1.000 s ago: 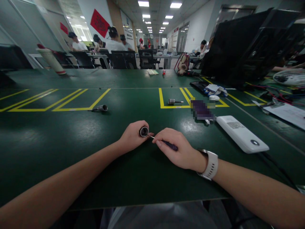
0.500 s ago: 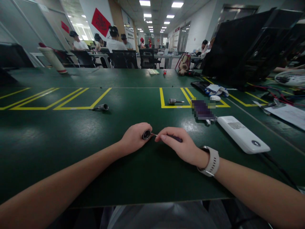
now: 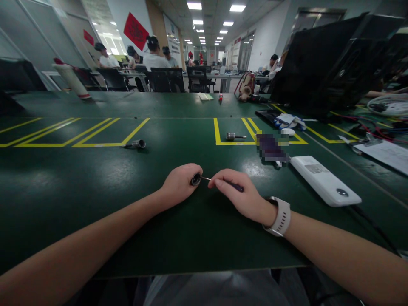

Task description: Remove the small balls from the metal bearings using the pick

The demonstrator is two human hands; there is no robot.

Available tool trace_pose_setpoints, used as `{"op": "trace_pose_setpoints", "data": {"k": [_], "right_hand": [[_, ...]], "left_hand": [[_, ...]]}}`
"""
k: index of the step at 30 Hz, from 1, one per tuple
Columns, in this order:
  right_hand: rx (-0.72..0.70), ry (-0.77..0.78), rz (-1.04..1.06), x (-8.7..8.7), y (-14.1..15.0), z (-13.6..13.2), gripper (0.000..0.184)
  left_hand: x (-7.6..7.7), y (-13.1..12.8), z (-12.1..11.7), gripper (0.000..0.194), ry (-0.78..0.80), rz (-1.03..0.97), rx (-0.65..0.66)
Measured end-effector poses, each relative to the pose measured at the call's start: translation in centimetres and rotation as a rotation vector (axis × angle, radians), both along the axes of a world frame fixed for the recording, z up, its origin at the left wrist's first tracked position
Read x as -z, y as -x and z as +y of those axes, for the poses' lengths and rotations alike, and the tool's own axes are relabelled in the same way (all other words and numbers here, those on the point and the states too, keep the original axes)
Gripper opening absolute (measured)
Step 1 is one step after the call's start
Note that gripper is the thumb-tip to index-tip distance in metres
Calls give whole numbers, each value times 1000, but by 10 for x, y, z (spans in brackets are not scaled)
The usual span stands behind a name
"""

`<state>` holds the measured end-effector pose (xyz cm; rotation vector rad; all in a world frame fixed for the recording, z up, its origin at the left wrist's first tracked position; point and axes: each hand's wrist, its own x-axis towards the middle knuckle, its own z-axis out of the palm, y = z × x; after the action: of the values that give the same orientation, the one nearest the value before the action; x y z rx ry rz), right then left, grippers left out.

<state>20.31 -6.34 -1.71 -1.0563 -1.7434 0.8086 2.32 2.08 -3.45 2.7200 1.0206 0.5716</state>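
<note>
My left hand [image 3: 181,183] is closed around a dark metal cylinder with a round open end [image 3: 195,179], which faces toward me; the hand hides the rest of it. In my right hand [image 3: 237,191] is a small screwdriver [image 3: 238,187] with a dark handle, gripped between thumb and fingers. Its thin shaft points left and its tip is at the rim of the cylinder; whether it goes inside I cannot tell. Both hands are just above the green table [image 3: 153,238].
A similar cylinder with a thin stem [image 3: 137,144] lies at left, another [image 3: 234,136] inside a yellow-taped box. To the right are a blurred-out phone [image 3: 270,145], a white power bank [image 3: 325,180], gloves [image 3: 289,121] and a clipboard [image 3: 384,148]. A black computer case [image 3: 331,63] stands behind.
Both hands hold nearly the same place. A little more of the screwdriver's shaft shows between the cylinder and my right fingers, and the cylinder's open end has shifted very slightly.
</note>
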Motion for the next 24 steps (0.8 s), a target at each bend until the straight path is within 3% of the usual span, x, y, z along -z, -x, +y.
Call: {"op": "trace_pose_setpoints", "data": {"k": [2, 4, 11, 16, 19, 22, 24], "right_hand": [[8, -68, -131, -3, 2, -3, 18], [-15, -24, -112, -4, 2, -3, 19], [-157, 343, 476, 9, -8, 13, 22], [-127, 443, 600, 12, -6, 15, 21], [-72, 287, 455, 7, -3, 10, 21], [-7, 75, 107, 0, 0, 1, 21], [9, 13, -40, -3, 1, -2, 20]], "left_hand": [[-1, 0, -2, 7, -34, 48, 19], [-1, 0, -3, 7, -53, 71, 46], [-3, 2, -4, 7, -11, -18, 87], [-2, 2, -1, 8, 19, -80, 87], [-1, 1, -1, 7, 16, -58, 42], [-1, 0, -2, 7, -13, 8, 9], [-1, -1, -3, 7, -38, 56, 9]]}}
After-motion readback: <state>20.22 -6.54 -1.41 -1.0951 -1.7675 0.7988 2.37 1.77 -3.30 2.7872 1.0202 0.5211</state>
